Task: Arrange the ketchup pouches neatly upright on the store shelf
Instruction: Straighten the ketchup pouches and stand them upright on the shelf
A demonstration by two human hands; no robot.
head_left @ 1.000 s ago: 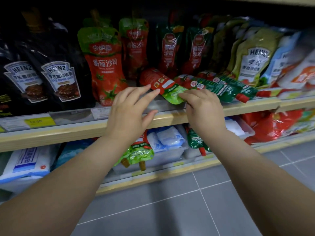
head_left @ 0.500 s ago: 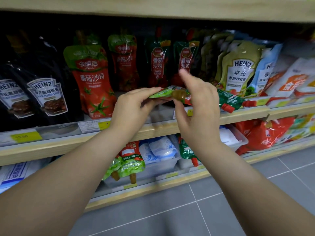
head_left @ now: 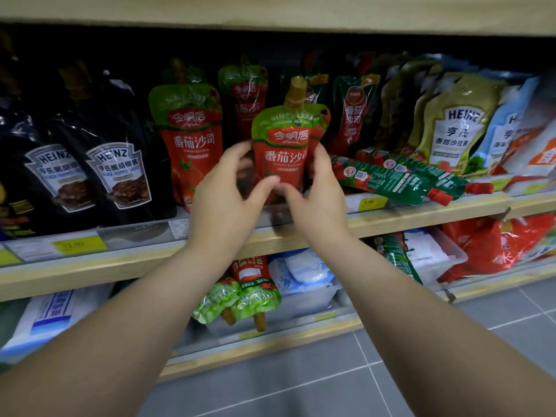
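You're standing in a shop: wooden shelves [head_left: 391, 219] stocked with sauce pouches [head_left: 188, 139], yellow price tags [head_left: 78, 244] along the edges.

Middle shelf [head_left: 391, 219]: light wood front edge with a clear price rail and yellow price tags [head_left: 78, 244]. Standing on it, left to right: black Heinz pepper sauce pouches [head_left: 120, 173], an upright red-and-green ketchup pouch [head_left: 188, 142], more ketchup pouches behind, olive Heinz salad dressing pouches [head_left: 454, 124]. Two green-and-red pouches [head_left: 400, 179] lie flat near the edge, caps pointing right. Lower shelf [head_left: 270, 341] carries clear bins and toppled pouches [head_left: 240, 296].
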